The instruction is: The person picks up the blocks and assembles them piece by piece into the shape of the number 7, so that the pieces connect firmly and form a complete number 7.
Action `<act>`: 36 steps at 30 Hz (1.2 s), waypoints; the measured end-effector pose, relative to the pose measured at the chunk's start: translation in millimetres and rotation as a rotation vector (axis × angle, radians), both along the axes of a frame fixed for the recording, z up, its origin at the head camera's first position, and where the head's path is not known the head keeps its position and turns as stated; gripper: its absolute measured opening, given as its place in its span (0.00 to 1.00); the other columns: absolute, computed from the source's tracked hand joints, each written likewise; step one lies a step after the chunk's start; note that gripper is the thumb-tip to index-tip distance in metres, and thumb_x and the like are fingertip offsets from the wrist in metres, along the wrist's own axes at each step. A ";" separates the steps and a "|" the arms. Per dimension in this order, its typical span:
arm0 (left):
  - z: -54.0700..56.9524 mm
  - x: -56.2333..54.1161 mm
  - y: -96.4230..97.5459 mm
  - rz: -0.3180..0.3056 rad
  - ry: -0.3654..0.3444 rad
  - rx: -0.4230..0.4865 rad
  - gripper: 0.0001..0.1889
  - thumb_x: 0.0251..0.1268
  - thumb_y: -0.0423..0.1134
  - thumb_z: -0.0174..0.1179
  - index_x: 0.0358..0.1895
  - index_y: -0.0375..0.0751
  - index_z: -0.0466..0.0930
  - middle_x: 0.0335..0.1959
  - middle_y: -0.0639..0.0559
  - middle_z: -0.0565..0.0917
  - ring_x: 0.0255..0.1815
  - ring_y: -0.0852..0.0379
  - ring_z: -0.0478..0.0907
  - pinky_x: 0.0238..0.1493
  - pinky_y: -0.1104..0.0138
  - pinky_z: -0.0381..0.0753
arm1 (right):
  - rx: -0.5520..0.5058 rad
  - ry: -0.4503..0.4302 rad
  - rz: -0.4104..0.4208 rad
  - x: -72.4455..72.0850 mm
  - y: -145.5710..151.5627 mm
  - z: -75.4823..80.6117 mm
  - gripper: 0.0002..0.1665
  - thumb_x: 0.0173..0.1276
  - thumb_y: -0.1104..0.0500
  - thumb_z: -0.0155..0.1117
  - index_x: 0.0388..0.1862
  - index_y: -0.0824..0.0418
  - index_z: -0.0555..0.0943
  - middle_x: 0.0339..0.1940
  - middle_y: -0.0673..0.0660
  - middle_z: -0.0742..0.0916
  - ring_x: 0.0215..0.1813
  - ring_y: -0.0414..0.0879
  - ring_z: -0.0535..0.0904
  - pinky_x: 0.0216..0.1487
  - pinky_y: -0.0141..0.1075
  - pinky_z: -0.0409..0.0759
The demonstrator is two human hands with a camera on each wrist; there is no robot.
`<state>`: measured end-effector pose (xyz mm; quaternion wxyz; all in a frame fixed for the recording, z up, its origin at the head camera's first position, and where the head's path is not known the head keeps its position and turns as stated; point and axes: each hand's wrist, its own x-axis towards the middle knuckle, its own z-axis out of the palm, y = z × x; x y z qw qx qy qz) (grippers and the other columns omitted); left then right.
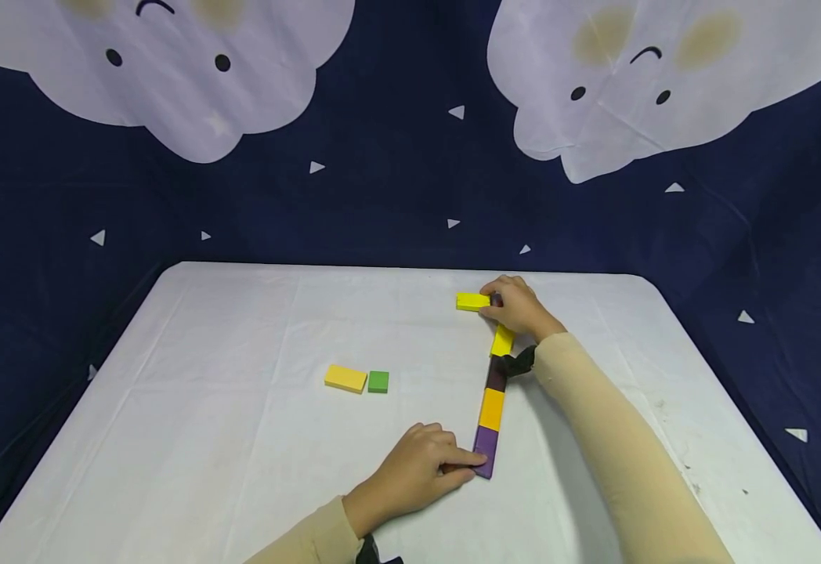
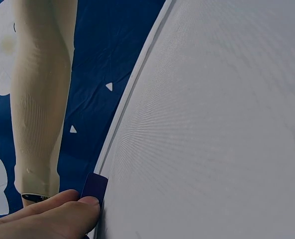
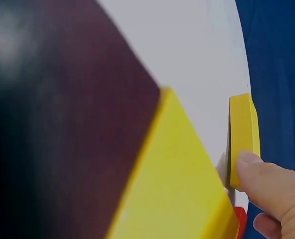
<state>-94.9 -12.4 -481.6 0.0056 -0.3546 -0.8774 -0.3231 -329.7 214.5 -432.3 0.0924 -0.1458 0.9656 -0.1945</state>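
Observation:
A row of flat blocks runs up the table's right half. At its near end is a purple block (image 1: 486, 446), pinched by my left hand (image 1: 414, 470) with the index finger over its edge and the thumb beside it. Further up come an orange block (image 1: 491, 409), a dark brown block (image 1: 497, 374) and a yellow block (image 1: 502, 341). At the far end my right hand (image 1: 518, 305) pinches another yellow block (image 1: 473, 301), set crosswise. The right wrist view shows the thumb (image 3: 256, 172) on this yellow block's face. A dark block (image 1: 497, 300) shows between the right fingers.
Left of the row, a yellow-orange block (image 1: 345, 378) lies beside a green square block (image 1: 378, 382). The right wrist view shows a red block (image 3: 241, 219) partly hidden near the thumb. A white cloth covers the table (image 1: 192, 439); a dark-blue curtain (image 1: 382, 204) hangs behind its far edge.

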 end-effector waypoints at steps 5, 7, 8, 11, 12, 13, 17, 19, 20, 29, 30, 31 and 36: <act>-0.3 0.0 0.3 0.000 -0.001 -0.006 0.12 0.66 0.50 0.64 0.51 0.67 0.86 0.19 0.70 0.68 0.26 0.71 0.59 0.35 0.77 0.57 | -0.029 -0.045 -0.014 -4.1 8.4 -5.4 0.25 0.70 0.52 0.65 0.64 0.59 0.77 0.68 0.59 0.75 0.70 0.56 0.64 0.73 0.53 0.61; -0.2 0.0 0.4 -0.001 -0.004 -0.006 0.12 0.66 0.50 0.64 0.52 0.67 0.86 0.19 0.70 0.68 0.27 0.71 0.59 0.35 0.77 0.57 | -0.050 -0.065 -0.022 -5.6 11.5 -7.3 0.25 0.70 0.52 0.65 0.64 0.59 0.77 0.68 0.59 0.75 0.70 0.56 0.64 0.74 0.53 0.61; -0.1 0.1 0.5 -0.001 -0.006 -0.007 0.12 0.67 0.50 0.64 0.52 0.67 0.86 0.20 0.70 0.68 0.27 0.71 0.59 0.35 0.77 0.57 | -0.063 -0.070 -0.022 -6.2 12.9 -8.1 0.25 0.70 0.53 0.65 0.64 0.60 0.76 0.68 0.60 0.75 0.70 0.57 0.65 0.74 0.53 0.61; 0.1 0.4 0.6 -0.002 -0.013 -0.009 0.12 0.67 0.50 0.64 0.52 0.67 0.86 0.20 0.70 0.68 0.27 0.71 0.59 0.35 0.76 0.57 | -0.092 -0.079 -0.013 -8.2 16.3 -10.2 0.26 0.70 0.54 0.64 0.64 0.62 0.76 0.68 0.62 0.75 0.70 0.58 0.67 0.74 0.53 0.62; 0.1 0.4 0.5 -0.002 -0.013 -0.010 0.12 0.67 0.50 0.64 0.52 0.67 0.86 0.20 0.70 0.68 0.27 0.71 0.59 0.35 0.76 0.57 | -0.101 -0.082 -0.010 -8.7 17.2 -10.5 0.26 0.70 0.55 0.64 0.64 0.62 0.76 0.68 0.63 0.75 0.69 0.58 0.68 0.74 0.53 0.62; 0.1 0.4 0.5 -0.001 -0.013 -0.010 0.12 0.67 0.50 0.64 0.52 0.68 0.86 0.19 0.70 0.68 0.27 0.71 0.59 0.35 0.76 0.57 | -0.109 -0.085 -0.007 -8.9 17.9 -10.5 0.26 0.70 0.55 0.64 0.64 0.63 0.76 0.67 0.63 0.75 0.69 0.58 0.68 0.74 0.53 0.62; -0.4 0.3 0.4 0.001 -0.006 -0.007 0.12 0.66 0.50 0.64 0.52 0.67 0.86 0.19 0.70 0.68 0.27 0.71 0.59 0.35 0.76 0.57 | -0.132 -0.106 -0.017 -8.6 20.1 -8.9 0.25 0.70 0.56 0.65 0.63 0.63 0.76 0.66 0.63 0.76 0.65 0.57 0.70 0.72 0.53 0.64; -0.4 0.2 0.5 0.002 -0.003 -0.005 0.12 0.66 0.50 0.64 0.52 0.67 0.86 0.19 0.70 0.68 0.27 0.71 0.59 0.35 0.76 0.57 | -0.142 -0.116 -0.021 -8.2 20.5 -7.8 0.25 0.70 0.56 0.65 0.63 0.63 0.76 0.65 0.63 0.77 0.64 0.56 0.71 0.72 0.53 0.65; -0.3 0.2 0.4 0.002 -0.002 -0.006 0.12 0.66 0.50 0.64 0.52 0.67 0.86 0.19 0.70 0.67 0.27 0.71 0.59 0.35 0.76 0.57 | -0.147 -0.120 -0.023 -8.2 20.8 -7.5 0.25 0.70 0.56 0.65 0.63 0.62 0.76 0.65 0.63 0.77 0.63 0.56 0.71 0.71 0.53 0.65; 0.4 -0.2 -0.1 0.001 -0.011 -0.017 0.12 0.67 0.50 0.64 0.52 0.68 0.86 0.19 0.70 0.68 0.27 0.71 0.59 0.35 0.76 0.57 | -0.162 -0.153 -0.051 -7.4 23.2 -7.8 0.25 0.70 0.55 0.65 0.63 0.61 0.77 0.65 0.62 0.77 0.60 0.55 0.71 0.69 0.52 0.67; 0.6 -0.2 -0.2 -0.001 -0.012 -0.019 0.12 0.67 0.50 0.63 0.52 0.68 0.86 0.19 0.70 0.68 0.27 0.71 0.59 0.35 0.76 0.57 | -0.161 -0.156 -0.051 -7.2 23.1 -8.0 0.25 0.70 0.54 0.65 0.63 0.61 0.77 0.65 0.62 0.77 0.60 0.55 0.71 0.69 0.52 0.67; 0.6 -0.3 -0.3 -0.002 -0.014 -0.019 0.12 0.67 0.50 0.63 0.52 0.68 0.86 0.20 0.70 0.68 0.27 0.71 0.59 0.35 0.76 0.57 | -0.160 -0.160 -0.055 -6.8 23.0 -8.0 0.25 0.70 0.54 0.65 0.63 0.61 0.77 0.65 0.62 0.77 0.60 0.55 0.71 0.69 0.52 0.67; 0.7 -0.5 -0.7 -0.003 -0.024 -0.021 0.12 0.67 0.50 0.63 0.53 0.68 0.86 0.20 0.70 0.69 0.27 0.71 0.59 0.36 0.76 0.58 | -0.167 -0.174 -0.063 -5.1 22.5 -8.4 0.25 0.70 0.54 0.64 0.63 0.60 0.77 0.65 0.62 0.77 0.60 0.55 0.71 0.70 0.52 0.66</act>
